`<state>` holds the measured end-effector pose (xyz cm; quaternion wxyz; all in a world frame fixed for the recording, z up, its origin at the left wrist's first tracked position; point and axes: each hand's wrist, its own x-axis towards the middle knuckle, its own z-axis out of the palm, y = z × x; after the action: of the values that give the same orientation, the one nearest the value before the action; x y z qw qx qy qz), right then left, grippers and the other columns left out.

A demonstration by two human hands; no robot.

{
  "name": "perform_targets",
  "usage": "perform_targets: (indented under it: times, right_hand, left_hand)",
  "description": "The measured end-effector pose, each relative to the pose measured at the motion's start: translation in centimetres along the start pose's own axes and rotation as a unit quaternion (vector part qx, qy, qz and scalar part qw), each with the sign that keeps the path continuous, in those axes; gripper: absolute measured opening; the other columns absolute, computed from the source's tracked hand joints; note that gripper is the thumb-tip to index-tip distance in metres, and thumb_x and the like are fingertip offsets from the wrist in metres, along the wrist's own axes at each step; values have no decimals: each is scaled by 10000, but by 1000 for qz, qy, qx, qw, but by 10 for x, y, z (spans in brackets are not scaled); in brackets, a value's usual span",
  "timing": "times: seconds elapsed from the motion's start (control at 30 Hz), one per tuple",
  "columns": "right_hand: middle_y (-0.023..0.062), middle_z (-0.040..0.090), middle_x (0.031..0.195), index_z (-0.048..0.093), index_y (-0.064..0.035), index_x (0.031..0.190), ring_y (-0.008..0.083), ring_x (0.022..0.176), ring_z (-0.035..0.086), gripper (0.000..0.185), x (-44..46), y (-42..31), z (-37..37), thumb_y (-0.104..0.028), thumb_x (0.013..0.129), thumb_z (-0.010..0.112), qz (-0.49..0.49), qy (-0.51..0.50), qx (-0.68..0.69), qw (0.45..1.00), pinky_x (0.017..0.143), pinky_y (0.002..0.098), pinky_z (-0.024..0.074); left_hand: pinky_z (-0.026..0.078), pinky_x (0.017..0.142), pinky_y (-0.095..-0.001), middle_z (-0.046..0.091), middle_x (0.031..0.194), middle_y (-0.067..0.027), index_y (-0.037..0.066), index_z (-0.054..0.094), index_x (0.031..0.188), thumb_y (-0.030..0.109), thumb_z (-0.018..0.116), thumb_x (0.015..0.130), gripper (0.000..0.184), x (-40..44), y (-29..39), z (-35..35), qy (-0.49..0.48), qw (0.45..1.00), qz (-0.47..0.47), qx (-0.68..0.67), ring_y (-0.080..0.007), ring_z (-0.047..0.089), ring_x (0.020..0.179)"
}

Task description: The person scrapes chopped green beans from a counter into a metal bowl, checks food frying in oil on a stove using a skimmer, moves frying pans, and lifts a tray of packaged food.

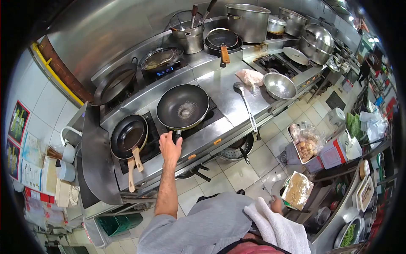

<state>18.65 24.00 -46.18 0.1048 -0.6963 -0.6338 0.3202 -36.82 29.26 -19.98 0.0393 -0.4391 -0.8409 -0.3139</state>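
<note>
A dark wok (182,103) with a pale, worn patch at its centre rests on the near burner of the steel range. My left hand (170,147) is at its short handle (178,134), fingers apart and not wrapped round it. Left of the wok are stacked frying pans (129,137) with pale wooden-looking handles. My right hand (277,206) hangs low by my side, near a carton with a brown, plastic-covered top (297,190). A white towel (279,226) lies close to that hand, and its fingers are too small and partly hidden to read.
Blue flame shows under a rear pan (160,59). On the steel counter are a ladle (245,106), a bag of pale food (250,78) and a metal bowl (280,86). Large pots (248,25) line the back. A food tub (306,144) stands right; pans (237,149) sit below the counter.
</note>
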Motion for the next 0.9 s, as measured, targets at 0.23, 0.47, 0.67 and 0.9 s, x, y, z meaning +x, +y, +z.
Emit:
perform_targets:
  times: [0.23,0.47,0.67,0.9]
  right_hand:
    - [187,488,1144,496,-33,1141,349,1034,492,442,163,-132,-106,-6,710,587,-231,110,68,964,881,371,412]
    - [194,379,1237,465,-64,1175,349,1080,447,496,189,-310,-101,3,707,616,-338,57,3,939,903,394,406]
    - [221,339,1253,419,-68,1215,395,1098,417,556,243,-330,-64,93,695,534,-387,56,-7,920,913,401,394]
    - [192,483,1046,499,-14,1120,373,949,503,386,288,-359,-74,63,742,477,-340,34,-11,940,810,426,433]
  left_hand:
    - [444,596,-284,586,758,-93,0,632,815,102,651,763,116,10,142,-39,94,954,128,-256,-189,550,631]
    - [357,499,-294,507,610,-64,0,590,671,76,637,756,123,15,261,-108,171,800,447,-362,-154,431,482]
    - [285,487,-282,435,612,-10,62,559,683,522,413,873,519,42,298,-130,193,657,562,-463,-122,322,445]
    - [296,504,-285,435,618,-9,65,555,697,490,456,858,465,108,289,-111,193,624,561,-508,-126,338,455]
